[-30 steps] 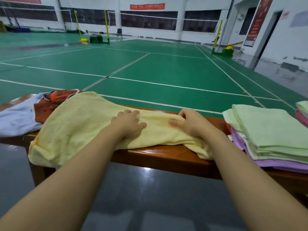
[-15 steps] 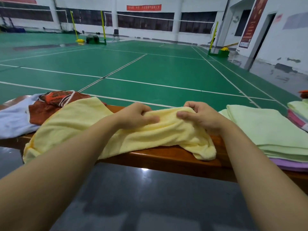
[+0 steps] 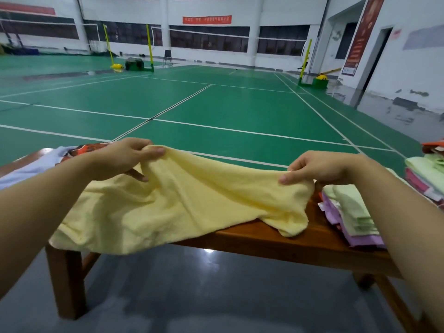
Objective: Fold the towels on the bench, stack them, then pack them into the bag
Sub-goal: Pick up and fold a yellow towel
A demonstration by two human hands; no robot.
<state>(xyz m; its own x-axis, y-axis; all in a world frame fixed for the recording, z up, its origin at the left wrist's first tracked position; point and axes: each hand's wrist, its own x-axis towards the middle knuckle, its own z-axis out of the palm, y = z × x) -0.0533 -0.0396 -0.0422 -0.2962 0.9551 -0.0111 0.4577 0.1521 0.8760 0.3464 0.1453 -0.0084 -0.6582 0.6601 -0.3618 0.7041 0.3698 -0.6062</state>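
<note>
counter point(image 3: 276, 239): my yellow towel point(image 3: 182, 207) hides its left end
folded stack point(image 3: 350, 212): my right forearm covers its right side
far-right pile point(image 3: 430, 169): cut by the picture's edge
banner point(image 3: 207, 19): lettering too small to read

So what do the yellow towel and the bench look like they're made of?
Yellow towel: soft terry-type cloth, matte with a fuzzy nap; it sags and wrinkles between the left hand and the right hand, which pinch it. Bench: seemingly wood, reddish-brown with a glossy varnish, since its top edge reflects a light.
</note>
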